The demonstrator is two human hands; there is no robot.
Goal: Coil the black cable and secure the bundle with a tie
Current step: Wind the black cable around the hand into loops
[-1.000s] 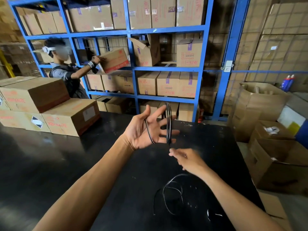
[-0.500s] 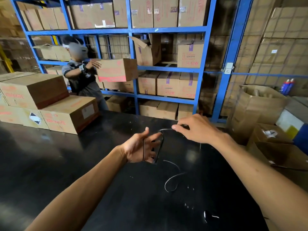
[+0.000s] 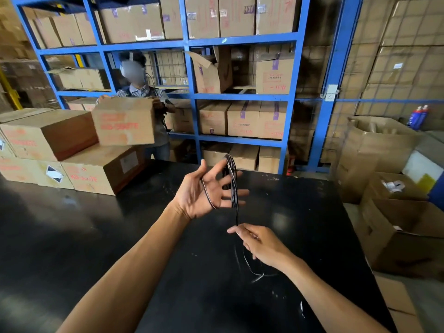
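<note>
Here the left hand [image 3: 204,191] is raised above the black table [image 3: 120,236], palm turned inward and fingers spread wide apart. The black cable [image 3: 232,181] is looped around those spread fingers in several turns: most of the strands pass over the fingertips on the far side, and one strand crosses the palm near the base of the fingers. From the bundle a single run of cable drops straight down to the right hand [image 3: 260,243], which sits lower and nearer, its thumb and forefinger pinched together on the cable. Below that hand the loose remainder of the cable lies in slack curves on the table, hard to follow against the dark surface.

On the table's far left stand stacked cardboard boxes [image 3: 72,159]. Behind the table another person [image 3: 144,102] holds a cardboard carton [image 3: 123,122] in both hands in front of blue shelving [image 3: 192,92] filled with more cartons. To the right of the table, open cardboard boxes [image 3: 396,212] sit on the floor.
</note>
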